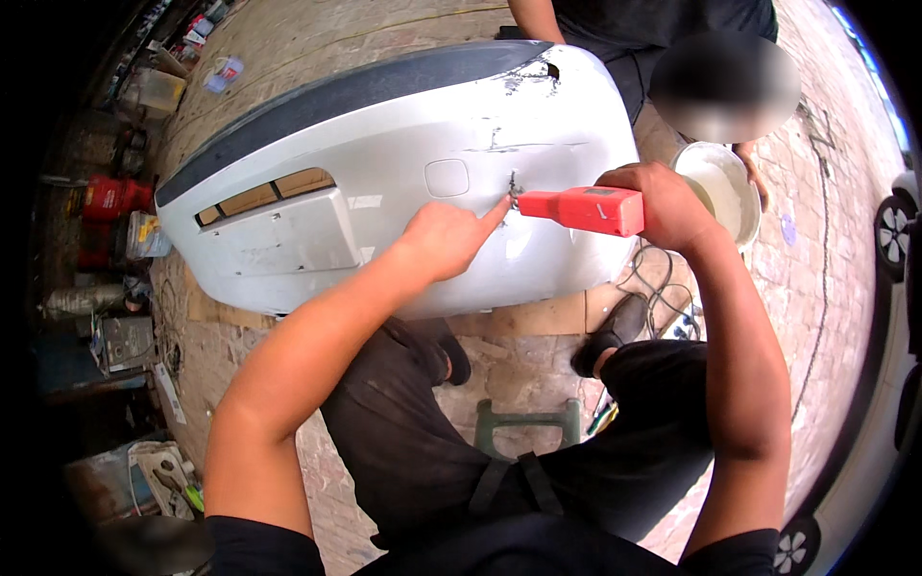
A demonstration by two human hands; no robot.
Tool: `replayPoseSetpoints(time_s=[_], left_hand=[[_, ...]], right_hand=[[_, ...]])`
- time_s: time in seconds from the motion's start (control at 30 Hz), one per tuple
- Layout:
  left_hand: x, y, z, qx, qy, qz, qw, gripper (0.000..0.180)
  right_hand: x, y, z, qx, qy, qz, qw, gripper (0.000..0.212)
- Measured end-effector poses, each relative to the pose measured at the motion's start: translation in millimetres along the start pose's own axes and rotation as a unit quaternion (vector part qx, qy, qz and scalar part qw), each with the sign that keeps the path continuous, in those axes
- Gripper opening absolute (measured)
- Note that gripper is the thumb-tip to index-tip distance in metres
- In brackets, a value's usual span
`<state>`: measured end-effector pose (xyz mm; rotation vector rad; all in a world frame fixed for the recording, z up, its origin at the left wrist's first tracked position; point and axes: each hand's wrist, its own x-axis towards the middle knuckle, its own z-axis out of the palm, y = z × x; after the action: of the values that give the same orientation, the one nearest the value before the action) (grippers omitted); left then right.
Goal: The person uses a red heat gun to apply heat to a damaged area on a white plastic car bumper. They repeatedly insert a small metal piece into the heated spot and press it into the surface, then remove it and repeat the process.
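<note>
- White bumper (399,182) lies before me on cardboard (538,319), likely sparing its finish;
- my left hand (447,238) points to the dark crack (512,180), perhaps guiding; whether it grips anything, I cannot tell;
- my right hand (665,200), apart, clamps the red tool (595,209), tip near the crack.

So your tool (581,210) is bright red, and that bumper (394,187) is basically white with a dark grey strip (317,108) plus black scuff marks (512,182). Your trousers (413,413) are faded black, the stool (528,420) is dull green, and the paving (768,298) is a tan-grey brick grid.
</note>
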<state>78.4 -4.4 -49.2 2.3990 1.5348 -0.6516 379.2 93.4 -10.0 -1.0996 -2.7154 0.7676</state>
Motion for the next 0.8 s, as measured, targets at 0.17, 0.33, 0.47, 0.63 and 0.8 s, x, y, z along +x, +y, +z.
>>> replayPoseSetpoints(time_s=[0.17,0.33,0.47,0.63,0.8], left_hand=[[9.3,-7.7,1.9,0.036,-0.003,0.045,0.998,0.082],[5.8,-8.4,13.1,0.039,0.06,0.048,0.996,0.08],[8.4,-9.3,11.1,0.036,0.063,0.039,0.997,0.079],[13.1,1.7,1.7,-0.026,0.091,0.003,0.995,0.054],[-9.6,28.8,-4.7,-0.216,0.091,-0.033,0.972,0.025]], right_hand=[[0.4,0.9,1.7,0.002,-0.001,0.005,1.0,0.037],[2.4,-0.2,5.0,0.002,0.008,0.009,1.0,0.027],[0.9,0.8,4.3,-0.002,0.009,-0.001,1.0,0.024],[0.3,16.1,11.7,-0.06,-0.005,0.018,0.998,0.019],[4.6,14.0,0.3,-0.059,0.005,-0.034,0.998,0.021]])
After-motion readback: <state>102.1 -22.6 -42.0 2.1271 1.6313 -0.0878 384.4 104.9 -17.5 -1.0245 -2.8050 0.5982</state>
